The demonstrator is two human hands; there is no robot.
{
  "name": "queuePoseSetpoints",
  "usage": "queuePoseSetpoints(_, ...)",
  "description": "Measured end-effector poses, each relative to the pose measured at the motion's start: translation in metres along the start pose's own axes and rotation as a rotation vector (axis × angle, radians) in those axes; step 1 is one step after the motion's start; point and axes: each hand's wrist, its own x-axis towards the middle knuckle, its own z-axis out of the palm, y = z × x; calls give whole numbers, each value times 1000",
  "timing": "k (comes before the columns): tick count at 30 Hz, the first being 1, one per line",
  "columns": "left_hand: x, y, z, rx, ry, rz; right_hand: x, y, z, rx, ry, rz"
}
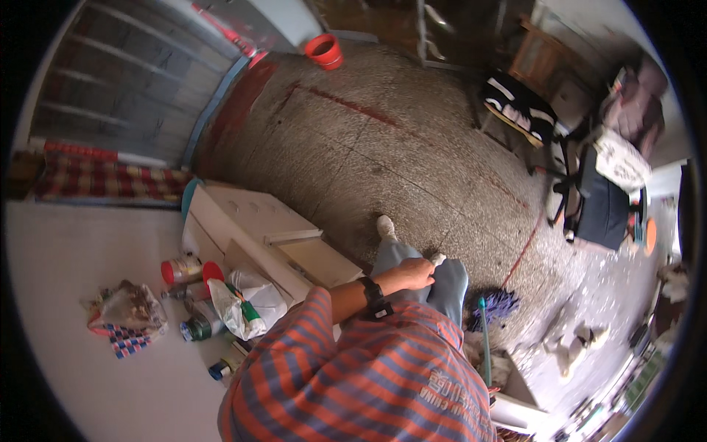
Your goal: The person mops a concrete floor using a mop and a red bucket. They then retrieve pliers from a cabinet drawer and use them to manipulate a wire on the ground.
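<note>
My left hand hangs in front of my legs, above the jeans, with its back turned up. Its fingers look loosely curled, and nothing sticks out of them. A black watch sits on that wrist. My right hand does not show. Beside my right leg a mop with a purple head touches the floor, and its turquoise handle runs back along my right side; whether a hand holds it is hidden. To my left stands a pale cabinet with an open drawer.
On the white tabletop at left lie a red-lidded jar, bottles and plastic bags. A red bucket stands far ahead. A sandal rack or chair with shoes and a black office chair are at right, over speckled floor.
</note>
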Motion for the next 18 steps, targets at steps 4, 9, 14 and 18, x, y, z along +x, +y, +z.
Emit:
queuePoseSetpoints(4,-8,-85,11,-89,196,-91,16,17,76,-220,-58,54)
queuePoseSetpoints(9,-68,-167,-12,-313,428,-305,29,46,170,-492,-97,91)
queuePoseSetpoints(14,-110,-230,-82,-416,311,-557,32,87,301,-698,-185,90)
queuePoseSetpoints(18,-129,-311,-59,-292,276,-512,33,153,413,-905,-272,131)
